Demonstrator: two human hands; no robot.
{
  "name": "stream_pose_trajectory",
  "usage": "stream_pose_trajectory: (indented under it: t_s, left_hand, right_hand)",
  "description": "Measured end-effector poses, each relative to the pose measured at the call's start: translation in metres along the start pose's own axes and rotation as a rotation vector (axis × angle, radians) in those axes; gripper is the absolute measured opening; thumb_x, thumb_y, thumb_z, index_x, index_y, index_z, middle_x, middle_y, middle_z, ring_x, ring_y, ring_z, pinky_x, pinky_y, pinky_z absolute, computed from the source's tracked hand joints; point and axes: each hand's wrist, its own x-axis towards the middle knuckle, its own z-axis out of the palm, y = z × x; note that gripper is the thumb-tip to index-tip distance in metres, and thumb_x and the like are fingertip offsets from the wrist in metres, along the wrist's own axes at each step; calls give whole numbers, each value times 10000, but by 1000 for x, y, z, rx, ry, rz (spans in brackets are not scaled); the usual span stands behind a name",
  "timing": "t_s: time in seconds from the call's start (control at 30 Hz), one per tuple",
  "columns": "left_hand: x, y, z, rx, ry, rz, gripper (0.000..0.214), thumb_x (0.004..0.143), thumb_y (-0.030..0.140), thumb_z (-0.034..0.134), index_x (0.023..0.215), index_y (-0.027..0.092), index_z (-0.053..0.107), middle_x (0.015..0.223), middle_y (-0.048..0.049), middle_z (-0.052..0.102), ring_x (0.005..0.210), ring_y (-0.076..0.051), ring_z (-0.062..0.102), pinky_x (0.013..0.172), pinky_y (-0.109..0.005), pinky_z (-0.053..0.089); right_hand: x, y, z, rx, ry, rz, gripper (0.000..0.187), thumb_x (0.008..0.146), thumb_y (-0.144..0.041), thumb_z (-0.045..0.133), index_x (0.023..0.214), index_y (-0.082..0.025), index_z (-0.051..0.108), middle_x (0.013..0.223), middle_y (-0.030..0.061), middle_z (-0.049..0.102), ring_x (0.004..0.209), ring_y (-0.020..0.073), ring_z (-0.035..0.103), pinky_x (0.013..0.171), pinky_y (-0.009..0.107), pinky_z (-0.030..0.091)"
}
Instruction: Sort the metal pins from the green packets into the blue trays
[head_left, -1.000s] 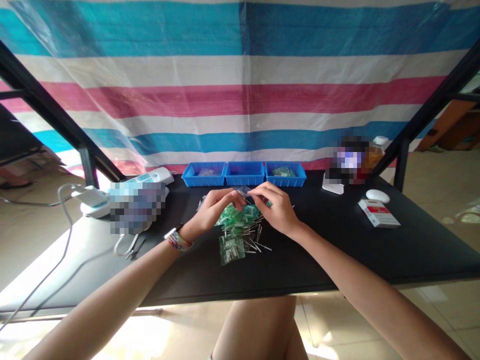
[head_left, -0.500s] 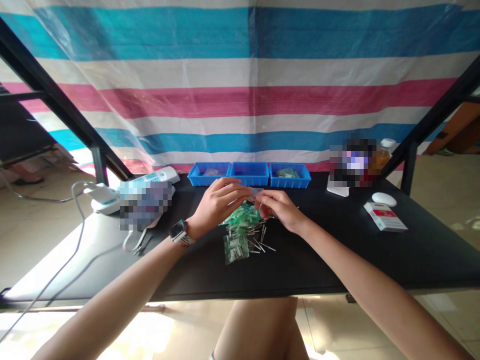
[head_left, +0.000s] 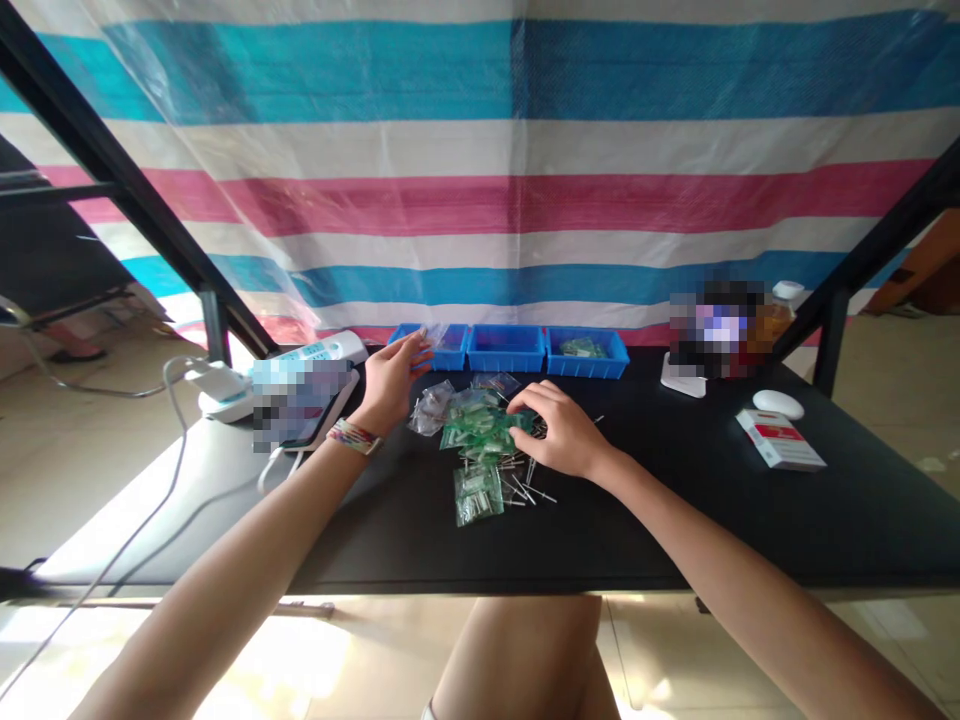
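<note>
My left hand (head_left: 391, 378) reaches to the back left and holds a small clear bag (head_left: 434, 333) at its fingertips, over the left blue bin (head_left: 450, 358). My right hand (head_left: 561, 432) rests on a pile of small green bags (head_left: 480, 425) in the middle of the black table (head_left: 675, 500). Its fingers are curled down into the pile; what they grip is hidden. Loose metal pins (head_left: 525, 487) lie scattered beside that hand. One green bag (head_left: 478, 495) lies apart, nearer to me, and a crumpled clear bag (head_left: 430, 410) lies at the pile's left.
Two more blue bins (head_left: 506, 350) (head_left: 586, 352) stand in the back row; the right one holds green bags. A white device (head_left: 315, 352) with cable lies at the left. At the right are a white mouse (head_left: 778, 404), a red-and-white box (head_left: 780, 440) and a bottle (head_left: 772, 315). Black frame posts flank the table.
Both hands held the clear bag together above the pile. My left hand has carried it back left to the bin, and my right hand has dropped onto the pile.
</note>
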Motion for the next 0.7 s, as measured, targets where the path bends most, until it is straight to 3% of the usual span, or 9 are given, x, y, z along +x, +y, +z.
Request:
stream_pose_trajectory:
  t_s: [0.2, 0.3, 0.5, 0.7]
  left_hand:
    - [-4, 6, 3, -170, 14, -127, 259, 877, 228, 666, 1117, 129, 669, 1126, -160, 782, 861, -182, 754, 714, -254, 563]
    - [-5, 9, 5, -191, 19, -105, 341, 869, 226, 631, 1198, 139, 639, 1097, -148, 788, 841, -178, 752, 699, -248, 540]
    - [-12, 6, 9, -74, -107, 85, 408, 752, 244, 692, 1142, 126, 720, 967, -87, 753, 733, -140, 693, 664, -238, 496]
    - [-27, -2, 14, 233, -241, 401, 250, 857, 273, 632, 1060, 166, 733, 915, -51, 718, 746, -173, 681, 668, -276, 523]
  right_hand:
    - [0, 7, -4, -112, -75, -26, 180, 796, -144, 766, 951, -202, 694, 992, 68, 736, 973, 261, 600, 918, 421, 477]
    - [0, 10, -3, -127, -90, -54, 150, 807, -132, 751, 937, -197, 714, 973, 68, 739, 957, 253, 610, 906, 412, 478]
    - [1, 11, -3, -223, -2, -184, 242, 900, -123, 640, 1121, -170, 724, 1029, 94, 770, 973, 263, 643, 896, 424, 492]
    - [3, 16, -7, -234, 113, -211, 278, 990, -97, 511, 1122, -205, 731, 1002, 88, 778, 926, 252, 666, 895, 428, 510]
